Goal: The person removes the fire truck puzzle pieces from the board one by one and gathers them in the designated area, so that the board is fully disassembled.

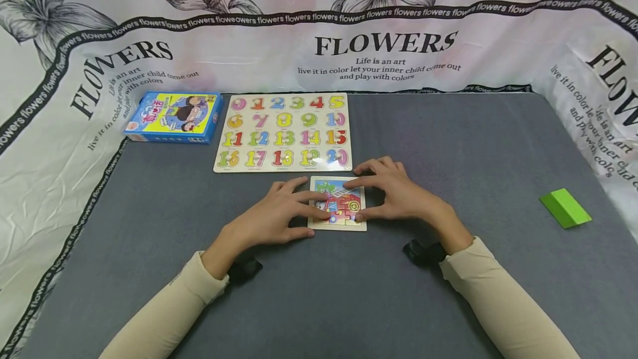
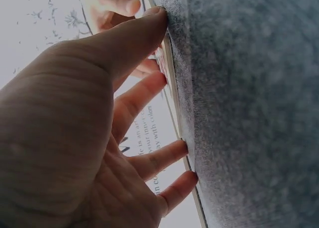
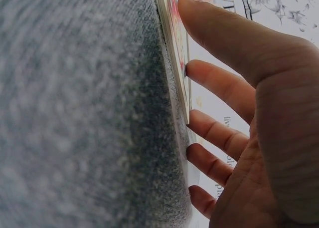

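A small jigsaw puzzle [image 1: 344, 203] with a colourful vehicle picture and a pale frame lies flat on the grey table. From its left side, my left hand [image 1: 279, 212] reaches over it with spread fingers, some on the picture and the thumb at the lower left edge. My right hand [image 1: 399, 193] comes in from the other side, its thumb and index finger touching the picture; the other fingers lie beyond the frame. In the right wrist view, the puzzle [image 3: 174, 43] appears edge-on beside the thumb. Part of the picture is hidden under the fingers.
Just behind the puzzle lies a number board [image 1: 294, 121] with coloured numerals from 0 to 20. A blue and yellow box [image 1: 174, 117] stands left of it. Far right on the table [image 1: 319, 298] is a bright green block [image 1: 565, 208]. Flower-printed cloth [image 1: 239, 54] surrounds the table.
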A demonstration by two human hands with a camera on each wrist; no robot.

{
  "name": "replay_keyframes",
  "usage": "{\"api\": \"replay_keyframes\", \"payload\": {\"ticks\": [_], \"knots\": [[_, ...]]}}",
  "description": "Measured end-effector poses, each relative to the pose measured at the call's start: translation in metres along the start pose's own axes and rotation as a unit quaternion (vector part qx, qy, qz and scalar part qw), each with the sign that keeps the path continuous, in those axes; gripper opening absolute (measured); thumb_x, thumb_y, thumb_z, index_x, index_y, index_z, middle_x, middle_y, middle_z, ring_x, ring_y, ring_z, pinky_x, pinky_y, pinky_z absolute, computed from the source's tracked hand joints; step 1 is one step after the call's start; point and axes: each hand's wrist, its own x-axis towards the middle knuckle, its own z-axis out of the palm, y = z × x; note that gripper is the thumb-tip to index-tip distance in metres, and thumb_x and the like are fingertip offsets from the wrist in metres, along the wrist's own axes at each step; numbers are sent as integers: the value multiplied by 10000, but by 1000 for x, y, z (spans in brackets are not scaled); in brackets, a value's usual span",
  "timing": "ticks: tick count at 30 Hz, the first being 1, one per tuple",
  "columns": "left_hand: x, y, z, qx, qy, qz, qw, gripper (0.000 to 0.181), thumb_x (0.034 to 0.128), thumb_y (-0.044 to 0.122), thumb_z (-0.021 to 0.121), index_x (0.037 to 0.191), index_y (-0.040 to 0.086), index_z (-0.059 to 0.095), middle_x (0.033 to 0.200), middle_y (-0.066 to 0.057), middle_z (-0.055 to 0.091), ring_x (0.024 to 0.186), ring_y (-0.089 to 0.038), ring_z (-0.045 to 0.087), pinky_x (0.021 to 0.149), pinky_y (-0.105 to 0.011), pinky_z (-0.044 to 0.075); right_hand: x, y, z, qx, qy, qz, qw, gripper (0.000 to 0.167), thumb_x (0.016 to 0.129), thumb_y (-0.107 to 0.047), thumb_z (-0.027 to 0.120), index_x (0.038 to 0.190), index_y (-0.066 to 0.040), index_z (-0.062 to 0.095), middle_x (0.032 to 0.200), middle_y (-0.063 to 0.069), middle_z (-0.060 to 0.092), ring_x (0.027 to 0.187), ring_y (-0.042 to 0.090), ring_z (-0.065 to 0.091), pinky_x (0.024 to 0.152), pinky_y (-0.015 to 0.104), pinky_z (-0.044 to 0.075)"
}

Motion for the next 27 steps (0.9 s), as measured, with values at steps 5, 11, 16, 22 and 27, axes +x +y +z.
{"api": "replay_keyframes", "payload": {"ticks": [5, 11, 16, 22, 27], "knots": [[0, 1, 0, 8, -12, 17, 10000, 444, 932, 388, 741, 1367, 359, 658, 1553, 63, 517, 1535, -423, 273, 1149, -626, 271, 0, 0, 0, -8, 37, -53, 10000, 649, 738, -464, 896, 1329, -283, 697, 1387, 81, 551, 1264, 276, 392, 970, 500, 263], [-1, 1, 1, 236, 95, 15, 9997, 467, 917, 416, 752, 1370, 346, 658, 1547, -20, 491, 1525, -343, 306, 1136, -596, 301, 1, 1, 0, -59, 13, -46, 10000, 650, 743, -473, 890, 1334, -287, 693, 1388, 81, 550, 1259, 272, 395, 975, 501, 266], [-3, 1, 0, 353, 52, -226, 9991, 511, 918, 454, 738, 1408, 377, 615, 1588, -83, 420, 1518, -325, 292, 1162, -607, 281, 0, 0, -1, -58, -22, -23, 10000, 644, 753, -479, 882, 1339, -294, 689, 1390, 76, 546, 1263, 266, 391, 985, 497, 262], [-4, 0, -1, 318, -82, -417, 9986, 535, 925, 474, 720, 1436, 412, 575, 1641, -88, 341, 1538, -322, 242, 1185, -610, 250, 0, -1, -1, -64, -29, -15, 10000, 643, 755, -475, 881, 1341, -294, 687, 1392, 74, 545, 1261, 263, 391, 986, 499, 262], [-3, 1, 0, 328, -60, -170, 9993, 517, 928, 443, 729, 1424, 381, 598, 1595, -40, 409, 1504, -312, 288, 1159, -612, 270, 0, -1, -2, -55, -41, 16, 10000, 639, 758, -474, 880, 1341, -299, 687, 1393, 71, 546, 1261, 261, 393, 991, 503, 263]]}}
